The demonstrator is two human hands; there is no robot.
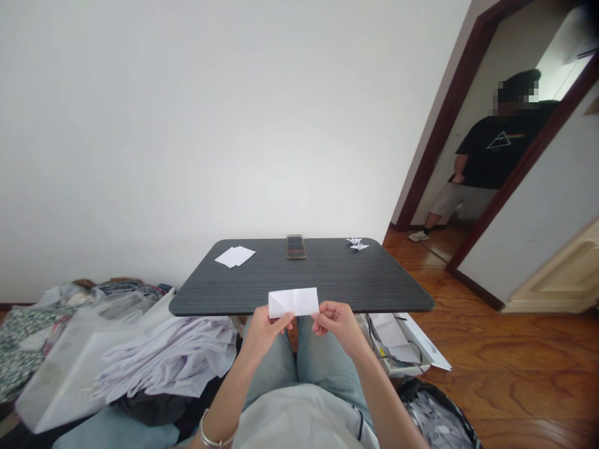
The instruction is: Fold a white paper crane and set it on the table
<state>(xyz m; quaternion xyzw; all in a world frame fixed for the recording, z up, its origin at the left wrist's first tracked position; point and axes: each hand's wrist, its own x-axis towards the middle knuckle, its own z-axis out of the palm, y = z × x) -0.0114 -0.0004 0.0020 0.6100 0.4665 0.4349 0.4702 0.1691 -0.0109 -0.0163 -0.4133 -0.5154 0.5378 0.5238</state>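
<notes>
A white sheet of paper [299,300], folded to a rectangle and creased, is held up at the table's near edge. My left hand [271,325] pinches its lower left part, thumb in front. At its lower right corner, my right hand [333,319] has thumb and fingers closed on the paper. On the dark table [262,280] lie a small stack of white paper squares [234,256] at the left and two folded paper cranes [358,246] at the far right.
A phone [296,247] sits at the table's back middle, near the white wall. Folded clothes [168,355] are piled on the left. To the right are a box with cables and papers [397,343] and a black bag [435,411]. A person [491,149] stands in the doorway.
</notes>
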